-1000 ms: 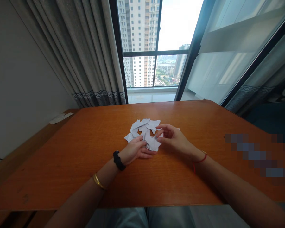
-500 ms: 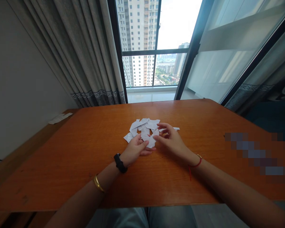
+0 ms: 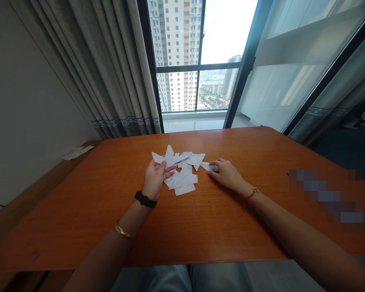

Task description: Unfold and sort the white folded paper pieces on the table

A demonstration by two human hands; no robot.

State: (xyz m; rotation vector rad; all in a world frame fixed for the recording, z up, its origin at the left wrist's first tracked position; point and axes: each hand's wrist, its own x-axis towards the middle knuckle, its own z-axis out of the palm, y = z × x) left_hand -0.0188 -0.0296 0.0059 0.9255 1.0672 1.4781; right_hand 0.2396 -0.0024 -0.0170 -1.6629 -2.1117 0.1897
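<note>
Several folded white paper pieces (image 3: pixel 182 178) lie in a loose, overlapping pile on the wooden table. At the pile's left side, my left hand (image 3: pixel 154 178) is turned partly palm-up. Its thumb presses on white folded paper (image 3: pixel 169 155) with pointed ends that stick up and out to the left; the other fingers reach over the pile. On the right, my right hand (image 3: pixel 226 172) rests low at the table with its thumb and fingers closed about a flat folded paper strip (image 3: pixel 207 166), whose left end shows and touches or nears the pile.
The orange-brown table (image 3: pixel 109 227) spreads around the pile. A white paper (image 3: pixel 78 152) lies on a ledge at the far left. Beyond the table are a grey curtain (image 3: pixel 118 73) and a window (image 3: pixel 197 67). A blurred-out patch (image 3: pixel 325 197) covers the table's right side.
My left hand has moved left and up, now with pointed paper pieces in it. My right hand has shifted right onto the strip. The papers formerly between the hands lie at the pile's front.
</note>
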